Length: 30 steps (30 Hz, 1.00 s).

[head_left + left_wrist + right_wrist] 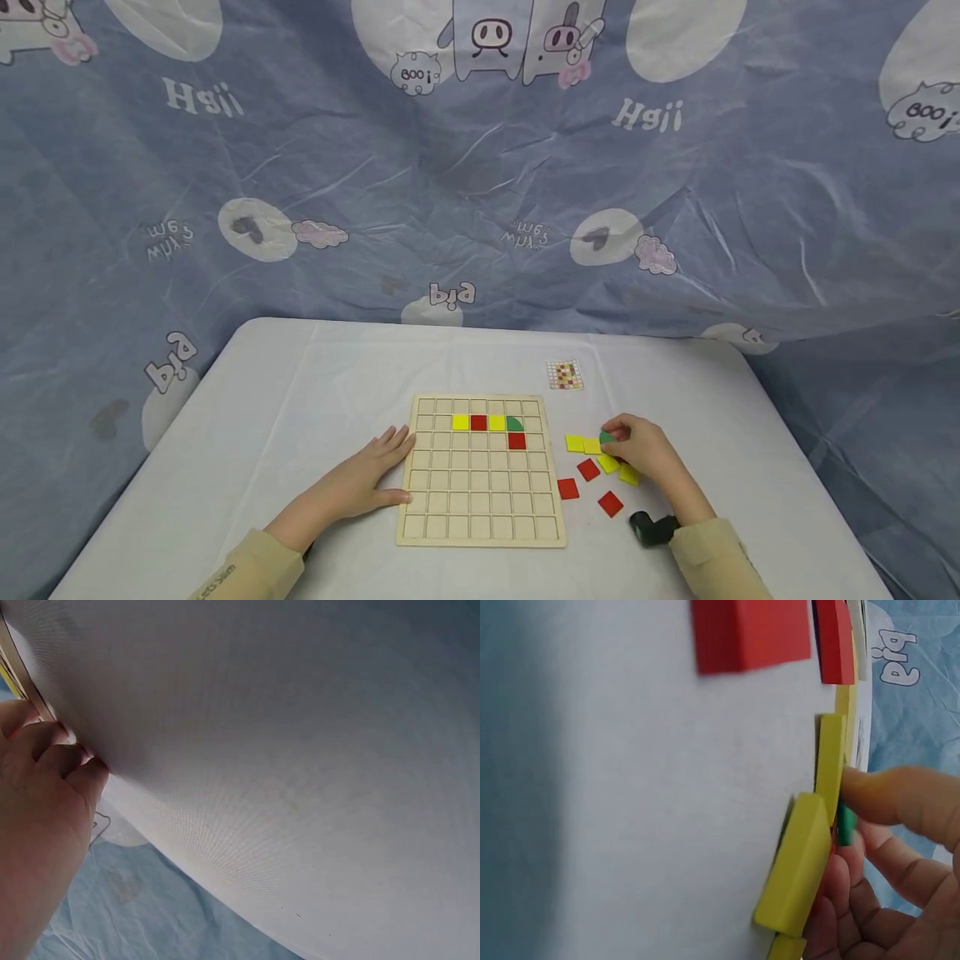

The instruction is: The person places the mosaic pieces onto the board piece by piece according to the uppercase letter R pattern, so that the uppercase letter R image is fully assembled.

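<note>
Left hand (367, 475) spread, likely steadying board (480, 504) by its left edge; right hand (643, 450) pinches green piece (606, 437) beside yellow tiles (574, 443), probably kept off-board for reach.

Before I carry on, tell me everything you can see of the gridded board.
The gridded board is pale, wooden-looking and squarish, with thin lines dividing it into cells inside a plain rim. It lies flat on the white table. In the second row from the far edge sit a yellow tile, red tile, second yellow tile and green rounded piece; another red tile sits one row nearer, below the green. The left hand touches its left edge.
</note>
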Each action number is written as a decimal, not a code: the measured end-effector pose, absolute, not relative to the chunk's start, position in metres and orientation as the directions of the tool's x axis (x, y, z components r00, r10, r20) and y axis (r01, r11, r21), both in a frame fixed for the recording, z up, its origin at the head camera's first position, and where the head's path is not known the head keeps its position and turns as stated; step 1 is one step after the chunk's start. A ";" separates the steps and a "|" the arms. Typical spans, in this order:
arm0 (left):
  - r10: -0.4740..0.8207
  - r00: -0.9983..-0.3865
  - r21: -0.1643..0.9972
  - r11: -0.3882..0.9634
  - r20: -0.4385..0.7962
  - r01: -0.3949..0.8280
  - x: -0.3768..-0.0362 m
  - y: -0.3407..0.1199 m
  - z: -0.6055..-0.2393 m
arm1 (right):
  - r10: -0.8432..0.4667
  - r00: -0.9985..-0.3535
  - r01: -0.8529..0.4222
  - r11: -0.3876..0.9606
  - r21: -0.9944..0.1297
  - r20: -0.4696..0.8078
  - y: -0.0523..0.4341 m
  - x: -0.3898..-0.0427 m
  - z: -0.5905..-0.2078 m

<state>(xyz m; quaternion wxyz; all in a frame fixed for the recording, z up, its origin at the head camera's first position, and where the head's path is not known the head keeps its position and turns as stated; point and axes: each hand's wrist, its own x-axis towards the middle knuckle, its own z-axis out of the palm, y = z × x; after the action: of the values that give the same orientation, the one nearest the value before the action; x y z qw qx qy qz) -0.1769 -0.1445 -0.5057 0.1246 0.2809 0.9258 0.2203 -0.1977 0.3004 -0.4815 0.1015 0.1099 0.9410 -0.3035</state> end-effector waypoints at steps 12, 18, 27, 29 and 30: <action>0.578 -0.810 0.479 0.742 -0.102 0.469 -0.176 -0.144 -0.503 | 0.121 -0.973 0.211 0.802 -0.558 -0.195 0.296 -0.192 -0.476; 0.584 -0.805 0.487 0.735 -0.100 0.472 -0.177 -0.144 -0.503 | 0.069 -0.996 0.091 0.789 -0.608 -0.059 0.282 -0.191 -0.466; 0.568 -0.814 0.482 0.751 -0.124 0.451 -0.177 -0.143 -0.504 | -0.062 -0.996 -0.002 0.712 -0.702 -0.060 0.235 -0.187 -0.460; 0.567 -0.815 0.479 0.752 -0.120 0.453 -0.177 -0.144 -0.504 | -0.107 -0.992 -0.031 0.696 -0.717 -0.061 0.225 -0.186 -0.461; 0.570 -0.814 0.480 0.750 -0.116 0.456 -0.177 -0.144 -0.503 | -0.132 -0.989 -0.049 0.694 -0.719 -0.060 0.221 -0.186 -0.461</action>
<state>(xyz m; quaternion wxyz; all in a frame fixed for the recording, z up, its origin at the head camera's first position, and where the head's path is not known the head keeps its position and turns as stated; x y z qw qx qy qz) -0.1766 -0.1437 -0.5031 0.1285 0.2769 0.9264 0.2204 -0.1856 0.2207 -0.4614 0.0535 -0.0491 0.9187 -0.3882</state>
